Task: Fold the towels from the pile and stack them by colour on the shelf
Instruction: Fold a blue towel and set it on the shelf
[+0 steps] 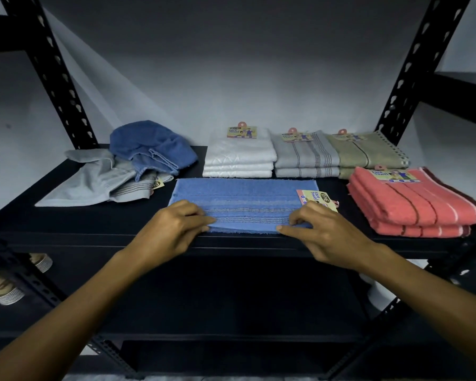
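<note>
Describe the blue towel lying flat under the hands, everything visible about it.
The blue towel looks like terry cloth, with thin pale stripes running across it. It lies flat, spread wide on the black shelf, its near edge at the shelf front. A printed face-towel tag sits at its right end. The left hand and right hand pinch its near edge. It touches no other towel.
</note>
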The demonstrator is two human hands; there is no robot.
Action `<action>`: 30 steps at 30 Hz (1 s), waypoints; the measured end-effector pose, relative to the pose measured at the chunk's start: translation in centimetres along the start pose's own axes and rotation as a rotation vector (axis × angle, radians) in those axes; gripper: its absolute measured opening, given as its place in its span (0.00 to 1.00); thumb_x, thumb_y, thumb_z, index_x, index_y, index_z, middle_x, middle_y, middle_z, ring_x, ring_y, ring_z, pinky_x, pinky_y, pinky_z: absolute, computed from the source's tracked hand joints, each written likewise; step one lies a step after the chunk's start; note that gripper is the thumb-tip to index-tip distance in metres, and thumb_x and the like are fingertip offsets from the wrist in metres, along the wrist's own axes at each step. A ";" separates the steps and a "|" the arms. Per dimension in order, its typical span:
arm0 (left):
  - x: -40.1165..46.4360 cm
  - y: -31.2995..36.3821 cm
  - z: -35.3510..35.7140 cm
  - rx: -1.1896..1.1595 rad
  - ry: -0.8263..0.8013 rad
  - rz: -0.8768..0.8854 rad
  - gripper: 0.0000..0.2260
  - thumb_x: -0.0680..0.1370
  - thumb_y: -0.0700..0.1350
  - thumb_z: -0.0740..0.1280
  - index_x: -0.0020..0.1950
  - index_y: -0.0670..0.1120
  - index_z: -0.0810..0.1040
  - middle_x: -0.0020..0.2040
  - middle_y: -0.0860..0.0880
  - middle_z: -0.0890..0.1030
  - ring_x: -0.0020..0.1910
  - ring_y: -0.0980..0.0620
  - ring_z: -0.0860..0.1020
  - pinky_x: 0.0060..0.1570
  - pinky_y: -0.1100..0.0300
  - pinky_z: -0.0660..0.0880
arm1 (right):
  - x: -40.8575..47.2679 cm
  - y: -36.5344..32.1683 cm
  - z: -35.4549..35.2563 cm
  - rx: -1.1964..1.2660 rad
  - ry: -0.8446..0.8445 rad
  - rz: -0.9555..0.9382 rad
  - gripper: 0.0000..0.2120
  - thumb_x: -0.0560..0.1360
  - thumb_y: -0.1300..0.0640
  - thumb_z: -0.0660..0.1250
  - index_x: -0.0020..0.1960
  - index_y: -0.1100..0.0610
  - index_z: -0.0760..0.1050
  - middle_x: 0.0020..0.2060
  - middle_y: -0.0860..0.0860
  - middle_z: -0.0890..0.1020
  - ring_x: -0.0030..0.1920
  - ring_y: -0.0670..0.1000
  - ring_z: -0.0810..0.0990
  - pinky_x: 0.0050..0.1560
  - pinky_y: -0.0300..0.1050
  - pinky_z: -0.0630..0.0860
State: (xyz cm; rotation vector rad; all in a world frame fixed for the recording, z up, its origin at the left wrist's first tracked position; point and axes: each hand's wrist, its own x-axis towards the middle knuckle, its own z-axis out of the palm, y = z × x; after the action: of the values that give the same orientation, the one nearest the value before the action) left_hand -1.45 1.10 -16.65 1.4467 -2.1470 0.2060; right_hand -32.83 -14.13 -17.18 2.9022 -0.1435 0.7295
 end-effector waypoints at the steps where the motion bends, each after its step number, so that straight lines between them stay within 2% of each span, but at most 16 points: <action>1: -0.3 -0.3 -0.1 -0.021 0.011 -0.018 0.11 0.78 0.43 0.65 0.56 0.44 0.84 0.48 0.51 0.83 0.48 0.53 0.80 0.49 0.55 0.78 | -0.5 0.2 -0.3 0.014 0.004 0.034 0.16 0.76 0.66 0.63 0.60 0.59 0.80 0.47 0.56 0.79 0.44 0.57 0.76 0.45 0.49 0.76; 4: -1.3 -1.2 -0.2 0.018 0.047 -0.046 0.12 0.75 0.36 0.66 0.56 0.43 0.83 0.51 0.49 0.83 0.51 0.51 0.80 0.52 0.53 0.77 | -1.6 0.9 -1.0 0.009 0.027 0.103 0.11 0.78 0.62 0.65 0.58 0.62 0.81 0.47 0.55 0.79 0.45 0.57 0.77 0.44 0.53 0.77; 7: -1.8 -1.9 -0.1 0.171 0.120 -0.062 0.11 0.74 0.33 0.69 0.53 0.41 0.84 0.48 0.46 0.81 0.47 0.44 0.77 0.44 0.48 0.77 | -2.2 0.9 -0.6 -0.077 0.040 0.089 0.13 0.74 0.72 0.65 0.57 0.65 0.80 0.46 0.57 0.80 0.44 0.58 0.77 0.42 0.53 0.78; 9: -1.9 -1.9 -0.1 0.215 0.137 -0.088 0.16 0.67 0.26 0.72 0.51 0.40 0.85 0.46 0.44 0.80 0.43 0.43 0.77 0.40 0.48 0.77 | -2.5 0.8 -0.4 -0.108 0.066 0.070 0.15 0.78 0.71 0.56 0.57 0.66 0.79 0.46 0.58 0.80 0.44 0.57 0.76 0.40 0.52 0.78; 11: -2.0 -1.9 -0.2 0.210 0.147 -0.096 0.19 0.63 0.22 0.71 0.49 0.38 0.85 0.45 0.43 0.81 0.42 0.42 0.79 0.39 0.49 0.79 | -2.6 0.8 -0.3 -0.098 0.079 0.049 0.19 0.82 0.65 0.47 0.59 0.64 0.77 0.47 0.58 0.79 0.45 0.57 0.75 0.39 0.52 0.78; 12: -2.1 -2.0 -0.4 0.201 0.150 -0.103 0.18 0.63 0.22 0.71 0.48 0.38 0.85 0.45 0.43 0.81 0.42 0.42 0.80 0.40 0.50 0.79 | -2.6 0.9 -0.3 -0.087 0.079 0.048 0.19 0.82 0.65 0.46 0.60 0.63 0.75 0.47 0.58 0.78 0.45 0.57 0.75 0.39 0.52 0.78; 15: -2.5 -2.1 -0.7 0.153 0.162 -0.130 0.15 0.66 0.23 0.71 0.48 0.38 0.84 0.46 0.44 0.82 0.44 0.45 0.80 0.46 0.56 0.76 | -2.6 1.5 -0.2 -0.042 0.082 0.069 0.20 0.81 0.64 0.48 0.59 0.63 0.77 0.47 0.58 0.78 0.46 0.57 0.76 0.42 0.49 0.77; 17: -3.0 -2.3 -0.6 0.125 0.145 -0.143 0.18 0.66 0.22 0.70 0.50 0.38 0.84 0.48 0.44 0.82 0.47 0.46 0.80 0.50 0.57 0.75 | -2.5 1.7 -0.1 -0.053 0.101 0.099 0.15 0.79 0.69 0.56 0.56 0.65 0.81 0.47 0.57 0.79 0.47 0.56 0.76 0.45 0.48 0.77; 19: -3.5 -2.4 -0.5 0.105 0.138 -0.158 0.22 0.63 0.20 0.67 0.51 0.38 0.84 0.50 0.44 0.83 0.50 0.46 0.80 0.55 0.60 0.75 | -2.5 1.4 0.2 -0.085 0.123 0.142 0.16 0.69 0.76 0.65 0.53 0.66 0.82 0.47 0.57 0.80 0.47 0.58 0.77 0.44 0.50 0.78; 20: -3.8 -2.5 -0.5 0.095 0.149 -0.168 0.24 0.61 0.19 0.66 0.51 0.38 0.84 0.51 0.44 0.83 0.52 0.47 0.81 0.57 0.62 0.75 | -2.5 1.1 0.4 -0.099 0.141 0.166 0.17 0.66 0.77 0.65 0.52 0.66 0.82 0.47 0.57 0.80 0.46 0.58 0.77 0.44 0.51 0.78; 22: -4.5 -2.3 -0.7 0.048 0.199 -0.194 0.25 0.61 0.19 0.65 0.51 0.38 0.85 0.52 0.45 0.84 0.54 0.49 0.82 0.61 0.62 0.74 | -2.5 0.1 0.9 -0.151 0.206 0.200 0.16 0.67 0.74 0.61 0.49 0.66 0.82 0.46 0.57 0.81 0.46 0.58 0.76 0.43 0.52 0.75; 24: -4.8 -1.7 -1.1 -0.056 0.286 -0.269 0.21 0.65 0.22 0.63 0.48 0.39 0.85 0.51 0.49 0.84 0.54 0.56 0.82 0.60 0.61 0.76 | -2.2 -1.0 1.5 -0.223 0.287 0.288 0.16 0.65 0.72 0.60 0.47 0.65 0.83 0.45 0.56 0.82 0.47 0.58 0.74 0.43 0.51 0.70; 25: -4.6 -1.5 -1.3 -0.102 0.339 -0.321 0.19 0.67 0.25 0.62 0.47 0.40 0.86 0.50 0.53 0.84 0.53 0.61 0.81 0.58 0.64 0.76 | -1.9 -1.7 1.7 -0.238 0.326 0.375 0.17 0.63 0.74 0.63 0.46 0.64 0.83 0.45 0.56 0.82 0.47 0.58 0.73 0.43 0.51 0.69; 27: -3.5 -1.6 -1.7 -0.145 0.433 -0.435 0.17 0.68 0.31 0.59 0.46 0.42 0.86 0.48 0.59 0.82 0.51 0.67 0.80 0.56 0.71 0.74 | -0.8 -3.6 2.3 -0.215 0.393 0.594 0.19 0.59 0.77 0.67 0.46 0.64 0.84 0.46 0.58 0.80 0.46 0.60 0.73 0.43 0.54 0.73; 29: -1.9 -2.7 -1.8 -0.135 0.444 -0.519 0.18 0.69 0.31 0.59 0.48 0.43 0.85 0.48 0.57 0.83 0.50 0.62 0.80 0.55 0.72 0.72 | 0.9 -6.4 3.0 -0.122 0.402 0.753 0.20 0.61 0.75 0.70 0.51 0.63 0.84 0.44 0.57 0.76 0.45 0.61 0.74 0.44 0.55 0.76; 30: -1.0 -3.3 -1.8 -0.104 0.398 -0.537 0.19 0.69 0.30 0.59 0.50 0.43 0.85 0.49 0.54 0.84 0.51 0.58 0.81 0.54 0.72 0.71 | 1.9 -8.1 3.4 -0.046 0.378 0.791 0.20 0.64 0.73 0.70 0.54 0.61 0.83 0.43 0.55 0.76 0.44 0.59 0.75 0.43 0.53 0.77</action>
State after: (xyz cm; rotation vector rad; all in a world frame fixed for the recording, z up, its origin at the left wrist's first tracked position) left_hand 2.43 1.27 -16.24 1.6936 -1.3835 0.1613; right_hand -28.54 -6.82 -20.22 2.5401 -1.2710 1.3269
